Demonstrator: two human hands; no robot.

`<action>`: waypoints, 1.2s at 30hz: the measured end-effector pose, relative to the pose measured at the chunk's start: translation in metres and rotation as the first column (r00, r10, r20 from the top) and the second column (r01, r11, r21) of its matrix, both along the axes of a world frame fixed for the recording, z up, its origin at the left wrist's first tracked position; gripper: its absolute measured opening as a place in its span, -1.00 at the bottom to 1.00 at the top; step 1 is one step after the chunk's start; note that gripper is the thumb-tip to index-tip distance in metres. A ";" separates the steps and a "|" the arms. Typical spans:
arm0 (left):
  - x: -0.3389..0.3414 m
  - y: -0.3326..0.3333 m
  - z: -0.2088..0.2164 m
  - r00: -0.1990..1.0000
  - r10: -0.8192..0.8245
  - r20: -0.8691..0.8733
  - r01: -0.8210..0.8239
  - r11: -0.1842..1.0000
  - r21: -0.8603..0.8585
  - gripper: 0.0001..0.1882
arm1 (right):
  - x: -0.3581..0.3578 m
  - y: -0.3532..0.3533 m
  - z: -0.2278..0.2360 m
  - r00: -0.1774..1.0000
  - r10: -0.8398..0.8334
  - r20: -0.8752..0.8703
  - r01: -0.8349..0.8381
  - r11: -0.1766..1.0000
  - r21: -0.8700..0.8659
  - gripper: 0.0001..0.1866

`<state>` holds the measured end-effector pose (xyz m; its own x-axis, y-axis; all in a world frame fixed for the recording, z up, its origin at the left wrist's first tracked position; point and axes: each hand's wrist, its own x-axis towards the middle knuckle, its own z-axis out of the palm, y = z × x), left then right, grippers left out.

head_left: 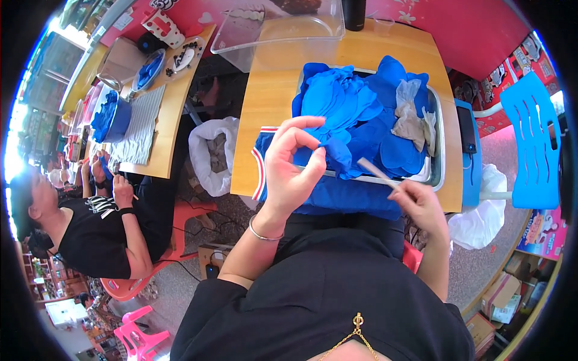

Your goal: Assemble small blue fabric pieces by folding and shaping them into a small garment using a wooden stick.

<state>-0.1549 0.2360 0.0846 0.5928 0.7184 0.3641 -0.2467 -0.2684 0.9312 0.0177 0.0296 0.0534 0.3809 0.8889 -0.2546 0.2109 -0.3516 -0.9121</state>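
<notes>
My left hand point(290, 165) pinches the edge of a thin blue petal-shaped piece point(337, 157) between thumb and forefinger, over the near side of a metal tray point(438, 175). Closed around a pale flat stick point(376, 171) is my right hand point(421, 206), to the right of that piece. The stick's far end points up and left toward the blue piece; a small gap seems to separate them. Inside the tray lies a heap of similar blue pieces point(340, 99), some stacked and fanned out. Crumpled clear plastic bags point(409, 111) rest on the heap's right side.
The tray stands on a wooden table point(265, 90), with a clear plastic box point(277, 36) and a dark cylinder point(354, 13) behind it. Blue cloth hangs at the near edge. A blue slatted chair back point(531, 141) is at right. Leftward, another person point(102, 222) sits by a second table point(162, 129).
</notes>
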 end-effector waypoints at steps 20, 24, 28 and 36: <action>0.007 -0.032 -0.018 0.938 -0.339 0.069 0.342 0.879 -0.333 -0.90 | -0.052 0.057 0.026 0.997 -0.067 -0.041 0.078 0.920 0.383 -0.43; 0.011 -0.035 -0.024 0.963 -0.267 0.049 0.269 0.916 -0.298 -0.90 | -0.067 0.062 0.027 0.991 -0.133 -0.020 0.130 0.903 0.409 -0.35; 0.012 -0.037 -0.021 0.955 -0.263 0.134 0.295 0.864 -0.407 -0.78 | -0.063 0.061 0.023 0.978 -0.188 -0.091 0.208 0.918 0.338 -0.52; -0.004 -0.031 -0.030 0.961 -0.278 -0.015 0.245 0.871 -0.425 -0.72 | -0.052 0.061 0.017 0.950 -0.151 -0.274 0.258 0.873 0.413 -0.68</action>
<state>-0.1587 0.2051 0.0545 0.7934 0.6086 0.0151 -0.1803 0.2112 0.9607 -0.0347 0.0908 0.0702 0.5462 0.8366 0.0421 -0.0516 0.0838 -0.9951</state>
